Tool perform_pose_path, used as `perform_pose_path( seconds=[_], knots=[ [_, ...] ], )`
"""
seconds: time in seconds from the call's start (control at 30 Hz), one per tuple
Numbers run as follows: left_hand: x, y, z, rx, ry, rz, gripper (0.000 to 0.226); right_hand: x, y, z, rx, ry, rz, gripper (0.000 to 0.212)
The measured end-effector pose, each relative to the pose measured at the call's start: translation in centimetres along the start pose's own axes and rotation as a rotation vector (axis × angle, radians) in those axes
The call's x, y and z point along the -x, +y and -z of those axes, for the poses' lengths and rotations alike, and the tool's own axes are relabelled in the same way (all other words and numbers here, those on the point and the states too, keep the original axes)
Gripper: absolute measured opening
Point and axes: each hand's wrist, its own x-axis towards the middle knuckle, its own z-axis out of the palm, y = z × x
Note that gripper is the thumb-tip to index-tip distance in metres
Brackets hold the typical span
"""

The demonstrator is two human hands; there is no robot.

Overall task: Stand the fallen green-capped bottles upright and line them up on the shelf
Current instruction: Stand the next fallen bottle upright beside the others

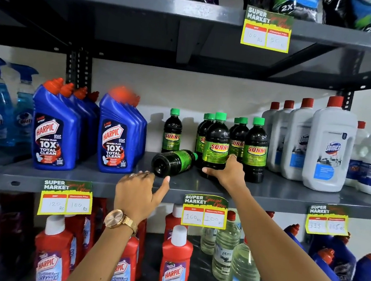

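Observation:
Several dark green-capped Sunny bottles stand on the middle grey shelf. One fallen bottle lies on its side, base toward me, cap pointing back right. My right hand grips the lower body of an upright front bottle. Beside it stands another upright bottle, with more behind. A single upright bottle stands alone at the back left. My left hand, wearing a gold watch, hovers at the shelf's front edge just below the fallen bottle, fingers apart, holding nothing.
Blue Harpic bottles stand to the left, white Domex jugs to the right. Price tags hang on the shelf's front lip. Red Harpic bottles and clear bottles fill the shelf below. The upper shelf overhangs.

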Motion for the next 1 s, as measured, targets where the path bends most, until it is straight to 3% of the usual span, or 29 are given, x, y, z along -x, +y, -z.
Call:
perform_pose_path(
  seconds=[0.37, 0.43, 0.47, 0.53, 0.57, 0.63, 0.73, 0.8, 0.93, 1.0],
  knots=[
    [-0.2, -0.1, 0.5, -0.002, -0.038, 0.0, 0.056, 0.3, -0.5, -0.2, 0.065, -0.017, 0.011, 0.1],
    [-0.2, -0.2, 0.6, -0.013, -0.043, -0.018, 0.057, 0.8, -0.7, -0.2, 0.147, 0.068, 0.032, 0.111],
    [-0.2, -0.3, 0.7, -0.023, -0.045, -0.036, 0.059, 1.2, -0.8, -0.1, 0.2, 0.178, 0.073, 0.108],
    [-0.5, -1.0, 0.9, -0.052, -0.035, -0.102, 0.064, 2.4, -1.4, 0.0, 0.22, 0.415, 0.242, 0.079],
    [-0.8, -1.6, 1.0, -0.057, -0.032, -0.148, 0.068, 3.1, -2.1, 0.1, 0.18, 0.449, 0.34, 0.064],
    [-1.6, -2.8, 1.1, -0.051, -0.069, -0.225, 0.077, 4.1, -3.7, 0.1, 0.126, 0.279, 0.395, 0.056],
    [-1.8, -3.5, 1.2, -0.031, -0.083, -0.296, 0.074, 4.8, -6.6, -0.6, 0.05, -0.17, 0.185, 0.09],
    [-1.0, -3.1, 0.9, -0.014, -0.094, -0.273, 0.065, 4.9, -8.2, -1.3, 0.069, -0.385, 0.01, 0.1],
    [0.1, -2.4, 0.5, -0.044, -0.078, -0.191, 0.062, 3.0, -10.0, -3.6, 0.236, -0.449, -0.155, 0.11],
    [0.1, -2.4, 0.6, -0.056, -0.079, -0.182, 0.066, 2.1, -10.5, -4.7, 0.207, -0.45, -0.223, 0.116]
  ],
)
